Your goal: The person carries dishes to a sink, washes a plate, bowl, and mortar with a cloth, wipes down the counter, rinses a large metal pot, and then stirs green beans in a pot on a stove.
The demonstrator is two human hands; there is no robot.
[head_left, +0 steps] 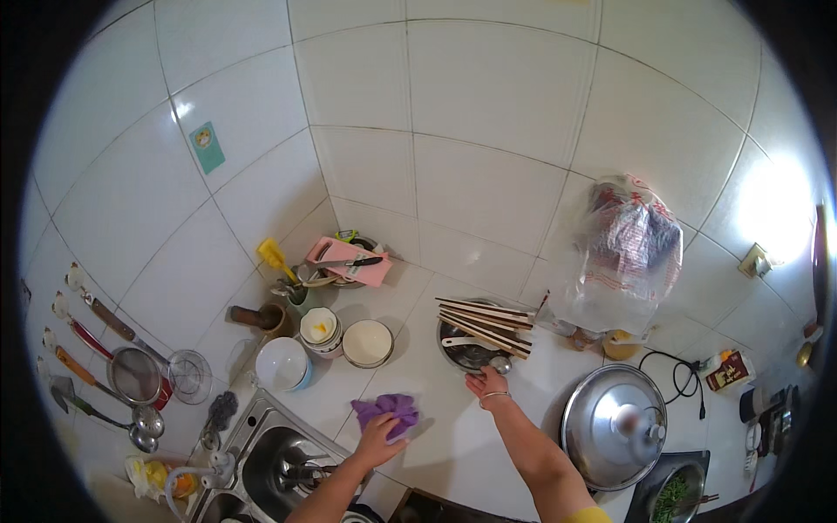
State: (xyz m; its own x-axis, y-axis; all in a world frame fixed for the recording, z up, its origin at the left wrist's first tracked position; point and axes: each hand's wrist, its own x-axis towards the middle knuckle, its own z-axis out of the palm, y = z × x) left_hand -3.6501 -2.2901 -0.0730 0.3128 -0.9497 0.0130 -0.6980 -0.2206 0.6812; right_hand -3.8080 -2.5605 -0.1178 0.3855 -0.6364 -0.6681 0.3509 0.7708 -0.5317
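My left hand presses down on a crumpled purple cloth on the white counter, its fingers bent into the fabric. My right hand is at the near rim of a dark metal bowl, fingers curled against it; the fingertips are partly hidden. Across that bowl lie long dark-and-light sticks that look like chopsticks. A white-handled spoon rests in the bowl, and a round metal ladle head sits just above my right hand.
Stacked bowls and a blue-white bowl stand left, beside the sink. A pink cutting board with a knife is in the corner. A large lidded pot stands right, near a pan of greens.
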